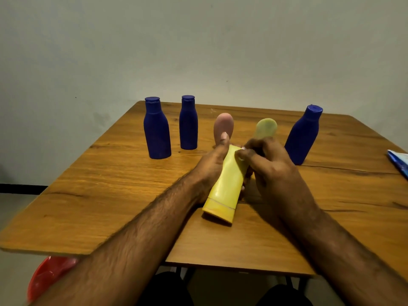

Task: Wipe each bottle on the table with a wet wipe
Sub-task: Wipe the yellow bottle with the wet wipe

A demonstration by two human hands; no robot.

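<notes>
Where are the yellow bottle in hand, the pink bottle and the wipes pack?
yellow bottle (227,184): head view, mid body.
pink bottle (223,124): head view, upper body.
wipes pack (398,161): head view, visible corner at right edge.

The far half of the brown wooden table (92,184) is blocked by 5 upright bottles: 2 dark blue plastic bottles (157,129) at the left, a pink oval bottle (223,127), a pale green bottle (266,128) and a third blue bottle (303,135). Bare wood is left open at the near left. The right edge is occupied by a blue-and-white packet (398,161).
</notes>
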